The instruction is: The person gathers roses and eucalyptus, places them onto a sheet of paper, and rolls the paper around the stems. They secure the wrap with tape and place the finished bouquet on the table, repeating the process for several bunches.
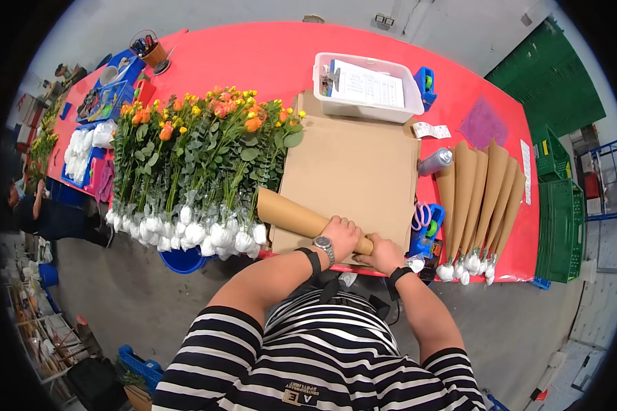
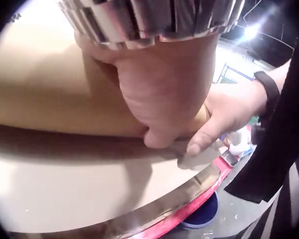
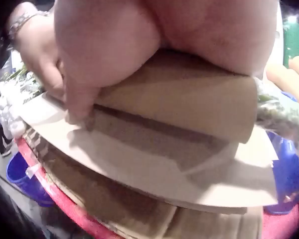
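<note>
A brown kraft paper cone [image 1: 291,212] lies slantwise over the near edge of a flat brown sheet stack [image 1: 353,161], its wide mouth to the left. My left hand [image 1: 341,236], with a metal watch, grips the cone around its middle. Close beside it, my right hand [image 1: 385,255] holds the narrow end, thumb on the near side. In the left wrist view, the left thumb curls down beside the rolled paper and the right hand [image 2: 234,109] is just beyond. From the right wrist, the narrow paper end [image 3: 204,99] pokes out past the palm.
Bouquets of orange and yellow flowers [image 1: 206,137] with white-wrapped stem ends lie left. At right are several finished-looking paper cones [image 1: 483,198], a spray can [image 1: 435,162], pink-handled scissors [image 1: 421,216] and a blue tape dispenser [image 1: 432,226]. A white bin [image 1: 370,103] with a clipboard stands behind.
</note>
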The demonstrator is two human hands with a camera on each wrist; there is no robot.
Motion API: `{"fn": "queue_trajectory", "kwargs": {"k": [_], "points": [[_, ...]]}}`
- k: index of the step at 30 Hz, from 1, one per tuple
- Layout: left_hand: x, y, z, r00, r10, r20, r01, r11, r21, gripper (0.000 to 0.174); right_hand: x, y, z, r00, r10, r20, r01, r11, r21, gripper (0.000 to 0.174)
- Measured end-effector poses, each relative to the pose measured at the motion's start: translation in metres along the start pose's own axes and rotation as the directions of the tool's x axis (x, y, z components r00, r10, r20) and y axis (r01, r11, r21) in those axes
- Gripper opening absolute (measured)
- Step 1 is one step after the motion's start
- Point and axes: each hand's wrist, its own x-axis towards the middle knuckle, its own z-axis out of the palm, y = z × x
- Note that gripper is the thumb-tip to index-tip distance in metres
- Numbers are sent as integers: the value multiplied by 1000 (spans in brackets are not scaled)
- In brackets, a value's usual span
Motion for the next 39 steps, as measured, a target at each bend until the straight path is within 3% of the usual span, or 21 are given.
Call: {"fn": "queue_trajectory", "kwargs": {"k": [1, 3, 5, 6, 9, 13, 15, 17, 20, 22, 25, 26, 27, 28, 30, 31, 32, 33, 34, 38, 39], "points": [[1, 2, -3, 987, 3, 159, 10, 996, -84, 25, -5, 0, 2, 1000, -1, 0, 1, 1000, -12, 54], [10, -3, -14, 982, -10, 190, 45, 982, -181, 29, -12, 2, 11, 963, -62, -262, 49, 997, -54, 53], [21, -12, -35, 792, 74, 606, 138, 945, -296, 34, -12, 9, 21, 918, -155, -365, 109, 984, -144, 52], [23, -16, -42, 740, 76, 668, 191, 928, -318, 38, -12, 9, 23, 910, -187, -369, 120, 973, -198, 48], [11, -10, -23, 765, 58, 641, 222, 911, -347, 41, -7, 9, 27, 922, -207, -327, 120, 956, -268, 41], [-10, 15, -4, 933, -86, 350, 193, 939, -284, 44, -12, 4, 18, 987, -119, -109, 105, 987, -123, 35], [-7, 10, -14, 936, -64, 347, 174, 938, -298, 40, -19, -2, 13, 979, -107, -175, 83, 987, -136, 36], [6, 1, -29, 805, 81, 588, 205, 891, -404, 35, -23, 2, 13, 966, -98, -241, 61, 986, -153, 37], [3, -2, -40, 798, 106, 593, 204, 879, -431, 33, -25, -1, 4, 942, -173, -286, 91, 956, -278, 37], [-1, 10, -23, 861, 63, 505, 146, 920, -364, 35, -26, -12, -9, 990, 108, 86, -97, 987, -126, 34], [0, 23, -5, 952, -10, 306, 103, 952, -288, 35, -26, 3, 0, 981, 85, 176, -69, 993, -97, 38], [4, 19, -23, 913, 47, 405, 84, 950, -300, 34, -31, 4, -1, 981, 86, 172, -70, 993, -97, 38], [9, 16, -37, 860, 104, 499, 67, 947, -314, 33, -37, 6, -2, 995, -58, -75, 47, 988, -146, 42], [16, 13, -44, 861, 107, 498, 64, 947, -314, 33, -43, 7, -4, 928, -210, -306, 145, 964, -221, 46], [27, 9, -55, 666, 237, 707, 199, 858, -474, 34, -45, 14, -6, 927, -216, -307, 148, 962, -229, 45], [27, 12, -61, 666, 235, 708, 191, 863, -467, 34, -45, 15, -9, 924, -223, -310, 153, 960, -235, 44], [24, 18, -66, 767, 162, 621, 121, 913, -388, 37, -43, 17, -12, 921, -219, -322, 148, 962, -231, 44], [19, 26, -67, 852, 105, 512, 62, 952, -298, 40, -41, 18, -15, 994, -53, -96, 45, 996, -78, 38], [18, 30, -50, 926, 130, 356, -52, 974, -219, 46, -42, 20, -16, 983, 84, 161, -92, 995, 47, 33], [28, 37, -65, 939, 205, 276, -179, 977, -117, 44, -49, 37, -3, 974, 86, 210, -148, 942, 301, 32], [30, 36, -82, 906, 165, 390, -86, 973, -213, 47, -58, 29, -10, 994, -5, -106, 21, 988, 153, 36]]}}
